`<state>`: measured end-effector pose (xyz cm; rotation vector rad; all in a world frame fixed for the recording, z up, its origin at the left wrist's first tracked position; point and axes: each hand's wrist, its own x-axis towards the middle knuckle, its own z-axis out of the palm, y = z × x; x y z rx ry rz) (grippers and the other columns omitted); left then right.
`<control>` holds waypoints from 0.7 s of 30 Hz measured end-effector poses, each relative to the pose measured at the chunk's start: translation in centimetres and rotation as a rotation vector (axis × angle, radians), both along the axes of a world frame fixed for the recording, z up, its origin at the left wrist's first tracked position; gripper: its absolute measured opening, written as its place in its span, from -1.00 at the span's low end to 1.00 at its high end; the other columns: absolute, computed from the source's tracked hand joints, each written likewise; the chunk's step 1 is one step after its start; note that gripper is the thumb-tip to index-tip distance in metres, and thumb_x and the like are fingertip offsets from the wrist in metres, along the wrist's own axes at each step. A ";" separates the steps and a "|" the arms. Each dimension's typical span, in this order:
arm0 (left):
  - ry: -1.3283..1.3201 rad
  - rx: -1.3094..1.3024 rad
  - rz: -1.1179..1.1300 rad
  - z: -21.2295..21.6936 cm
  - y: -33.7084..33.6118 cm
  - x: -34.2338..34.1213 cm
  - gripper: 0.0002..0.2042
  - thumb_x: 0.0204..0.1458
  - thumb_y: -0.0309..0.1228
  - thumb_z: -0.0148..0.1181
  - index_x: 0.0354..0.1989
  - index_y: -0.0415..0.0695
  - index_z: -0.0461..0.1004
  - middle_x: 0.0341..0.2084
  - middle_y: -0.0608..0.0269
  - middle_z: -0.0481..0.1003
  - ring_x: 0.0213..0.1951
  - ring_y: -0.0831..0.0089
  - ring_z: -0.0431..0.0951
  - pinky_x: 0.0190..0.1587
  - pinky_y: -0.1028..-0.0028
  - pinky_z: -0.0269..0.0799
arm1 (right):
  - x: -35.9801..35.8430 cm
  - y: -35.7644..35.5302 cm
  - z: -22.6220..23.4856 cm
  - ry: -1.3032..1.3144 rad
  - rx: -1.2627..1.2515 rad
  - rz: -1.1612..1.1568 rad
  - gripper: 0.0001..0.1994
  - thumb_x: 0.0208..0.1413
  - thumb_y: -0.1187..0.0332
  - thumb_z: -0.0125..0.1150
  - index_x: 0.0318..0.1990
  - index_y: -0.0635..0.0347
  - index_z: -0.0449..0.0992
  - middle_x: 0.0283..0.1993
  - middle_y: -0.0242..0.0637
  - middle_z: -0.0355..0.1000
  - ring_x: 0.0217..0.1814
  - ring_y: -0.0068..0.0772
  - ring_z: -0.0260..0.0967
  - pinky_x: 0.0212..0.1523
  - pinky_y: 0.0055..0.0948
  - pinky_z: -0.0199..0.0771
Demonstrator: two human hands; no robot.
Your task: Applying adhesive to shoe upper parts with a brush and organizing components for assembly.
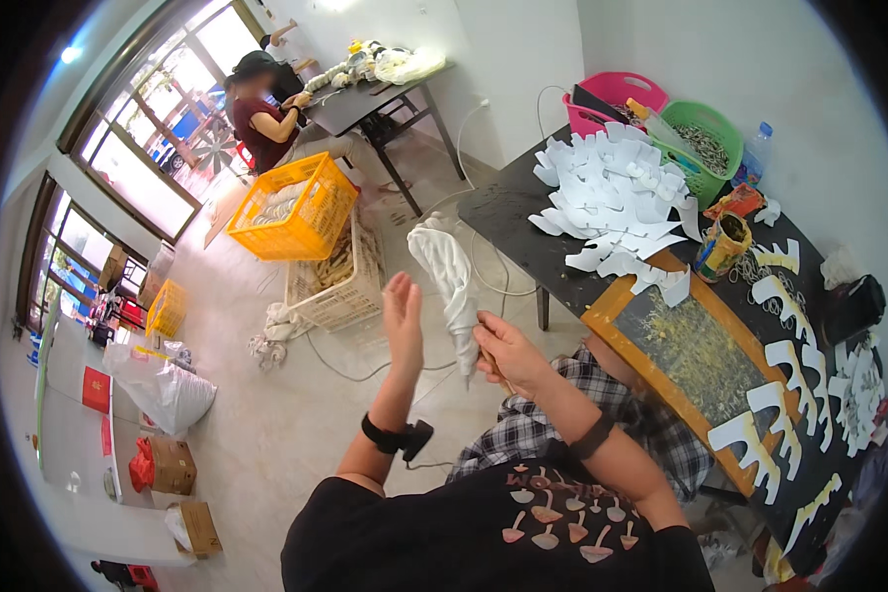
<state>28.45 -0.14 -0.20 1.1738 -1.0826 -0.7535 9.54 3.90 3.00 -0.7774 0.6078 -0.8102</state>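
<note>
A long white piece of soft fabric [446, 264], puffy at the top and twisted to a narrow tip at the bottom, hangs upright in front of me. The fingers of my right hand [511, 350] are closed on its lower side. Below that hand a thin brownish stick end pokes out; what it belongs to is hidden. My left hand [403, 314] is raised just left of the fabric, apart from it, with fingers stretched out and nothing in them. On the black table [503, 219] to my right lies a heap of white cut-out pieces [612, 192].
A wooden-framed board [681, 345] with yellowish smears lies by a glue-stained can [725, 242] and several yellow-edged cut-outs [784, 365]. Pink [612, 94] and green baskets [705, 148] stand behind. A yellow crate [301, 212] tops a cream crate [340, 286]; a co-worker [266, 123] sits beyond.
</note>
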 end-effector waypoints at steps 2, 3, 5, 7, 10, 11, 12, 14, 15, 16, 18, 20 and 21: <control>0.045 0.005 -0.062 -0.4 0.9 -1.7 -0.53 0.18 -0.26 -0.05 0.19 -0.23 0.07 0.12 0.03 0.19 0.16 0.35 0.20 0.16 0.43 0.12 | 0.3 -0.1 -0.1 0.050 -0.020 -0.008 -0.72 0.25 0.28 -0.14 0.05 0.18 0.26 -0.52 -0.56 0.13 -0.68 -0.80 -0.02 -0.74 -0.76 -0.07; 0.212 0.038 -0.147 -0.6 1.2 -2.5 -0.52 0.21 -0.20 -0.13 0.22 -0.19 0.05 0.12 0.12 0.20 0.16 0.39 0.20 0.15 0.43 0.13 | 0.4 -0.1 0.0 0.129 -0.003 -0.039 -0.71 0.25 0.28 -0.15 0.07 0.17 0.25 -0.54 -0.57 0.10 -0.69 -0.80 -0.06 -0.75 -0.74 -0.13; 0.365 0.045 -0.320 -0.7 1.4 -3.2 -0.48 0.24 -0.10 -0.27 0.27 -0.15 -0.03 0.16 0.23 0.18 0.17 0.38 0.19 0.17 0.38 0.14 | 0.4 0.0 0.1 0.087 -0.024 -0.005 -0.70 0.25 0.29 -0.16 0.10 0.12 0.21 -0.55 -0.56 0.10 -0.71 -0.79 -0.09 -0.75 -0.74 -0.17; 0.445 0.066 -0.384 -0.9 1.5 -3.6 -0.47 0.24 -0.09 -0.27 0.27 -0.15 -0.04 0.16 0.23 0.18 0.18 0.36 0.19 0.18 0.36 0.13 | 0.3 0.2 0.4 0.090 -0.013 -0.006 -0.68 0.25 0.31 -0.17 0.14 0.07 0.18 -0.56 -0.55 0.11 -0.72 -0.79 -0.11 -0.75 -0.73 -0.22; 0.586 0.069 -0.475 -1.1 1.6 -4.4 -0.46 0.23 -0.07 -0.27 0.27 -0.13 -0.03 0.15 0.20 0.19 0.18 0.33 0.20 0.18 0.31 0.16 | 0.1 0.6 0.5 -0.035 0.066 0.016 -0.59 0.23 0.35 -0.21 0.23 -0.03 0.05 -0.58 -0.53 0.11 -0.74 -0.77 -0.12 -0.76 -0.74 -0.19; 0.648 0.035 -0.529 -1.0 1.5 -4.6 -0.47 0.22 -0.06 -0.27 0.27 -0.11 -0.02 0.14 0.17 0.20 0.17 0.31 0.21 0.17 0.29 0.18 | 0.1 0.6 0.4 -0.056 0.068 0.009 -0.55 0.22 0.37 -0.22 0.27 -0.08 -0.01 -0.58 -0.51 0.11 -0.74 -0.77 -0.12 -0.77 -0.73 -0.17; 0.645 0.052 -0.493 -0.7 1.6 -4.8 -0.47 0.22 -0.06 -0.27 0.27 -0.11 -0.02 0.14 0.17 0.20 0.17 0.31 0.21 0.17 0.29 0.18 | 0.2 0.7 0.3 -0.103 0.045 0.002 -0.50 0.21 0.39 -0.23 0.30 -0.13 -0.08 -0.58 -0.50 0.12 -0.75 -0.76 -0.11 -0.78 -0.73 -0.16; 0.577 0.067 -0.470 -0.1 1.6 -5.1 -0.46 0.21 -0.04 -0.26 0.25 -0.12 0.00 0.13 0.14 0.22 0.15 0.30 0.26 0.15 0.24 0.22 | 0.5 0.6 -0.2 -0.014 -0.036 -0.025 -0.50 0.20 0.39 -0.22 0.30 -0.12 -0.06 -0.57 -0.47 0.13 -0.74 -0.72 -0.07 -0.76 -0.70 -0.07; 0.579 0.058 -0.462 0.1 1.7 -5.4 -0.46 0.21 -0.04 -0.26 0.25 -0.12 0.00 0.13 0.14 0.22 0.15 0.30 0.26 0.15 0.24 0.22 | 0.8 0.5 -0.5 0.037 -0.141 -0.046 -0.49 0.19 0.39 -0.22 0.30 -0.12 -0.03 -0.56 -0.45 0.14 -0.73 -0.69 -0.02 -0.73 -0.67 0.01; 0.562 0.078 -0.413 0.3 1.9 -5.8 -0.47 0.21 -0.05 -0.27 0.24 -0.14 0.01 0.12 0.13 0.22 0.13 0.30 0.28 0.14 0.26 0.23 | 1.0 0.4 -0.8 0.048 -0.136 -0.050 -0.49 0.19 0.39 -0.22 0.30 -0.12 -0.03 -0.56 -0.45 0.14 -0.73 -0.69 -0.02 -0.73 -0.67 0.01; 0.543 0.097 -0.365 0.6 2.0 -6.3 -0.47 0.22 -0.05 -0.28 0.23 -0.15 0.03 0.12 0.12 0.22 0.11 0.30 0.29 0.13 0.28 0.24 | 1.4 0.2 -1.3 0.388 -0.491 -0.207 -0.53 0.17 0.35 -0.15 0.26 -0.02 0.08 -0.50 -0.36 0.27 -0.65 -0.59 0.14 -0.62 -0.60 0.17; 0.398 0.079 -0.313 0.7 2.2 -6.4 -0.48 0.22 -0.07 -0.27 0.23 -0.17 0.04 0.10 0.14 0.24 0.10 0.32 0.31 0.12 0.31 0.24 | 1.4 0.1 -1.7 0.448 -0.665 -0.338 -0.55 0.14 0.32 -0.05 0.21 0.09 0.18 -0.41 -0.27 0.37 -0.54 -0.52 0.27 -0.48 -0.57 0.27; 0.388 0.097 -0.299 0.7 2.2 -6.4 -0.48 0.22 -0.07 -0.27 0.23 -0.17 0.04 0.10 0.14 0.24 0.10 0.32 0.31 0.12 0.31 0.24 | 1.2 0.2 -1.8 0.530 -0.688 -0.398 -0.56 0.12 0.31 0.02 0.16 0.17 0.24 -0.35 -0.21 0.43 -0.44 -0.48 0.35 -0.38 -0.56 0.32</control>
